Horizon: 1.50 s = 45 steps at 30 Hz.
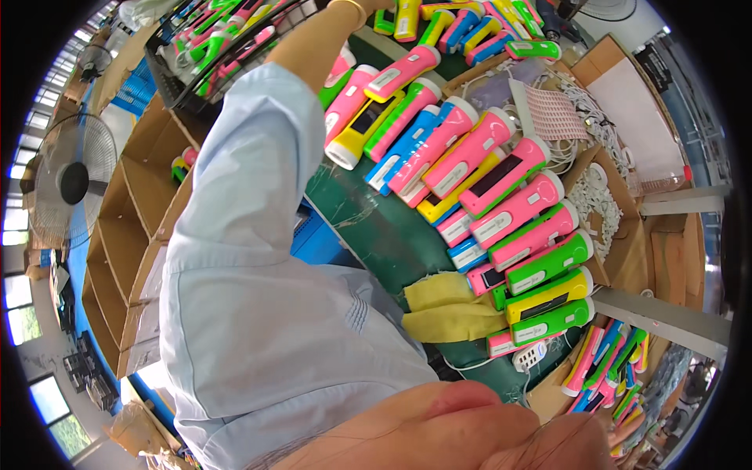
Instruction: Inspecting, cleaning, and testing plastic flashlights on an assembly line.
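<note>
My left arm (313, 59), in a light blue sleeve, reaches up to the top edge. A band circles the wrist, and the top edge cuts off most of the hand, so its fingers and anything in them are hidden. My right hand does not show. To the right of my forearm, a long row of flashlights (470, 153) in pink, green, yellow and blue with white heads lies on the green tabletop (392, 235). Some carry a dark panel. More flashlights (489, 31) are heaped at the far end, near the wrist.
A black wire basket (184, 98) of flashlights stands left of my forearm. Cardboard dividers (117, 258) and a fan (74, 184) are farther left. Yellow cloths (450, 309) and a white multi-port charger (530, 356) lie nearby. Cardboard boxes hold white parts (595, 207) and more flashlights (607, 364).
</note>
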Each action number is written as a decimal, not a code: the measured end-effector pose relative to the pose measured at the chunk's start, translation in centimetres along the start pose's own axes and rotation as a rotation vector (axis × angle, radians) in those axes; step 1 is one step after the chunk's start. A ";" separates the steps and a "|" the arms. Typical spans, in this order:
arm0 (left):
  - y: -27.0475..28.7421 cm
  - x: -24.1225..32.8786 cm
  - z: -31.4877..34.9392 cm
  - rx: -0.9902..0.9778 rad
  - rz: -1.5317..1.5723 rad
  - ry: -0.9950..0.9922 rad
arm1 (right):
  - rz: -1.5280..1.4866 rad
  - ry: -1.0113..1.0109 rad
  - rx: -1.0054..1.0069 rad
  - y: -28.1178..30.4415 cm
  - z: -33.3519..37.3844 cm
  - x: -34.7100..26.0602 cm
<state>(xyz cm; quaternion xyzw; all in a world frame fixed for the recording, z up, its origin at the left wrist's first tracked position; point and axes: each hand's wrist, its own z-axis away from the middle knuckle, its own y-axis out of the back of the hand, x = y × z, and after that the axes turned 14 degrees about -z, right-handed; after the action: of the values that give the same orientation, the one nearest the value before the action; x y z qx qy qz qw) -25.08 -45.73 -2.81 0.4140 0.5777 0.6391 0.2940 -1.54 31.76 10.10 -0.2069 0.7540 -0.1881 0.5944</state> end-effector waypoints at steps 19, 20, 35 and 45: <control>9.5 19.6 28.1 0.766 -0.152 -0.756 | 0.201 -0.276 -0.252 -7.3 -4.0 13.3; 8.3 21.0 30.4 0.791 -0.197 -0.858 | 0.234 -0.245 -0.312 -8.0 -4.2 13.5; 2.9 24.1 44.0 -0.957 1.425 -0.917 | -0.295 0.150 -0.446 -5.8 -1.1 11.6; 6.5 25.5 42.7 -0.613 0.968 -0.768 | 0.306 0.880 -0.355 -8.4 -2.3 11.7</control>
<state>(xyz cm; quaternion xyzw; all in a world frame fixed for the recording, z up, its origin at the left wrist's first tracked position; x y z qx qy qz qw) 0.30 -3.84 8.01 0.7206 -0.0244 0.6410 0.2631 -5.45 18.51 5.46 -0.0928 0.9754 -0.0371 0.1966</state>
